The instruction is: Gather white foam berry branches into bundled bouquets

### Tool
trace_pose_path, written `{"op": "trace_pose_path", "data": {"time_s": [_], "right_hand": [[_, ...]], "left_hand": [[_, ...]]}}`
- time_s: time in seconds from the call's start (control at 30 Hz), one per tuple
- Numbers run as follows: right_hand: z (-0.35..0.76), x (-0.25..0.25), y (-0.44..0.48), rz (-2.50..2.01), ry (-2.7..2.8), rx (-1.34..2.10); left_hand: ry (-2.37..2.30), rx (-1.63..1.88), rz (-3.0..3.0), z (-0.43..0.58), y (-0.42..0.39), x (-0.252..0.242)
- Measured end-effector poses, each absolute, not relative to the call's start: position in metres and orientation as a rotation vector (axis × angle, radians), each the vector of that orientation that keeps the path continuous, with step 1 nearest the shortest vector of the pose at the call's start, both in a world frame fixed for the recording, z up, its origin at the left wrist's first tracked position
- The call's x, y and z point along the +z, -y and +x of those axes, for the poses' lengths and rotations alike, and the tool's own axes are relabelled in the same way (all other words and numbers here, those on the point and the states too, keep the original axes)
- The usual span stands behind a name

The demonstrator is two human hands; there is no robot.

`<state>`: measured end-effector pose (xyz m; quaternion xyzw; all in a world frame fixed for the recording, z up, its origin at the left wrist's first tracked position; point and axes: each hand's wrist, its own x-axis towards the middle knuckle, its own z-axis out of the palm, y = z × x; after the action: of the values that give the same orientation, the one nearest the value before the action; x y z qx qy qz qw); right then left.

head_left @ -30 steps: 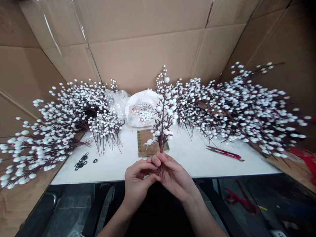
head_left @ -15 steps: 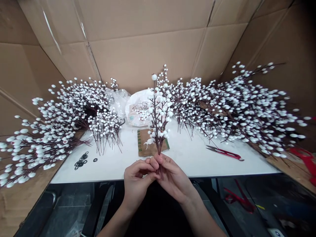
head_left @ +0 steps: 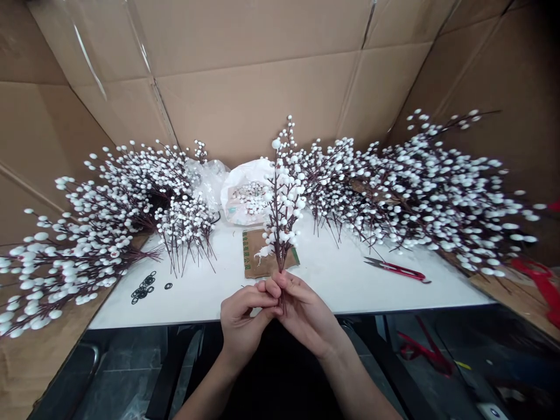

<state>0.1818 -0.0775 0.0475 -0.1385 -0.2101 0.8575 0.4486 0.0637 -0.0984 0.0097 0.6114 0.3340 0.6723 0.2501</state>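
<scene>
In the head view, both hands meet at the near edge of the table [head_left: 341,286]. The left hand [head_left: 242,318] and the right hand [head_left: 306,315] are each closed on the foot of one berry bunch [head_left: 283,198], which stands upright in front of a card [head_left: 255,263]. Rings [head_left: 143,287] lie at the left and snips [head_left: 396,269] at the right. Large piles [head_left: 429,186] fill the back. I think the grip should be low and firm, with the stem ends level, so that the twigs do not spread.
</scene>
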Motion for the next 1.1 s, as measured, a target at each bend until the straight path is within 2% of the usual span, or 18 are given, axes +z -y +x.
{"op": "trace_pose_path", "data": {"time_s": [0.53,1.1], "right_hand": [[0.1839,0.0441,0.0777,-0.377,0.509,2.073],[0.1791,0.0467,0.0835,-0.411,0.548,1.961]], "left_hand": [[-0.861,1.813,1.925,0.0604,0.1010,0.0079],[-0.997,1.760,1.561,0.0680,0.1039,0.0072]]}}
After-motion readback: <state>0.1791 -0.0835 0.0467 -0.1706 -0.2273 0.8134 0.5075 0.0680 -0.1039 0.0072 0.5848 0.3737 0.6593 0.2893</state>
